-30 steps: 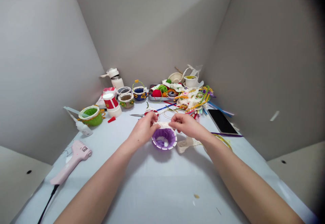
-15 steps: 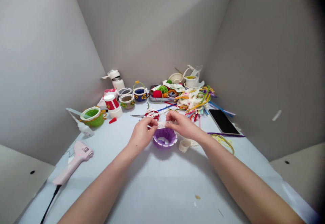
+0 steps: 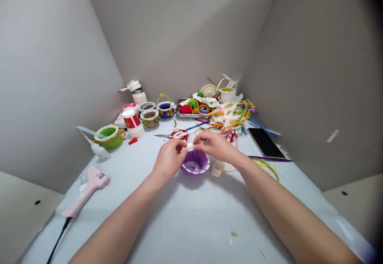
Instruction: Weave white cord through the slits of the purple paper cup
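At the middle of the surface (image 3: 179,224), between its left and right edges, the lace strip (image 3: 189,147) should be kept flat, untwisted and evenly tensioned. It is pinched by both the left hand (image 3: 168,153) and the right hand (image 3: 214,145). The strip is held between them at the far rim of the purple bowl (image 3: 196,158); whether the rim is touched cannot be told.

Your one camera sits up on your head and looks forward and down. Your arms (image 3: 125,212) come in from the bottom corners, and your left hand (image 3: 170,155) and right hand (image 3: 214,145) show near the middle. It is far enough back to fit the wide table (image 3: 191,224) below and the back wall (image 3: 179,36) up top. A dark blur (image 3: 377,4) covers the upper right corner.
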